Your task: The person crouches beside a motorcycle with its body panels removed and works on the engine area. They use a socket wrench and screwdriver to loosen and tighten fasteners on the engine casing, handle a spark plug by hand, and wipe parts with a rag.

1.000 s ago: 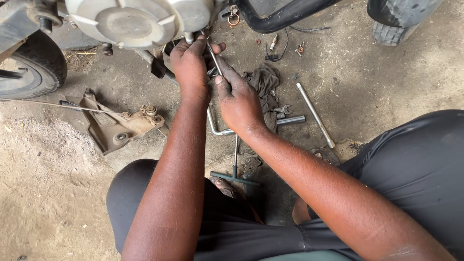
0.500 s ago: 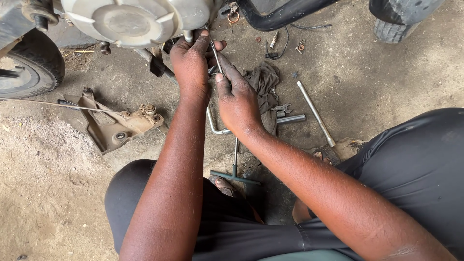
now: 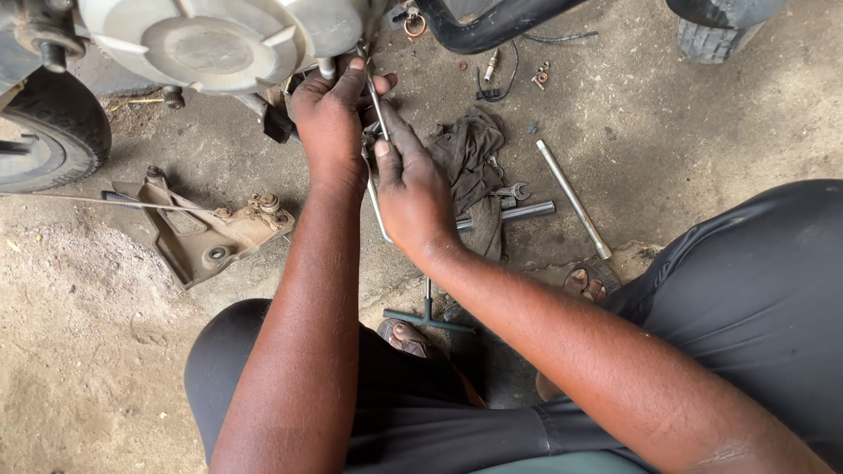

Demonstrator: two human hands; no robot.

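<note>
A pale grey engine cover [image 3: 211, 39] of a small vehicle fills the top left. My left hand [image 3: 329, 123] reaches up under its right edge and grips a part there; what it holds is hidden by the fingers. My right hand [image 3: 413, 189] sits just beside it, fingers closed on a thin metal rod tool [image 3: 378, 105] that points up toward the engine. Both forearms run down to my squatting legs in dark trousers.
A rusty brown metal bracket [image 3: 206, 233] lies on the dirt at left, a tyre [image 3: 53, 140] beyond it. A dark rag [image 3: 474, 158], a spanner [image 3: 509, 191], a long steel tube [image 3: 572, 197] and a T-handle wrench [image 3: 428, 316] lie on the concrete. Another wheel [image 3: 720, 31] stands top right.
Both hands stay at the engine's edge with only small shifts of the fingers; the view has drifted slightly. The rod remains in my right hand.
</note>
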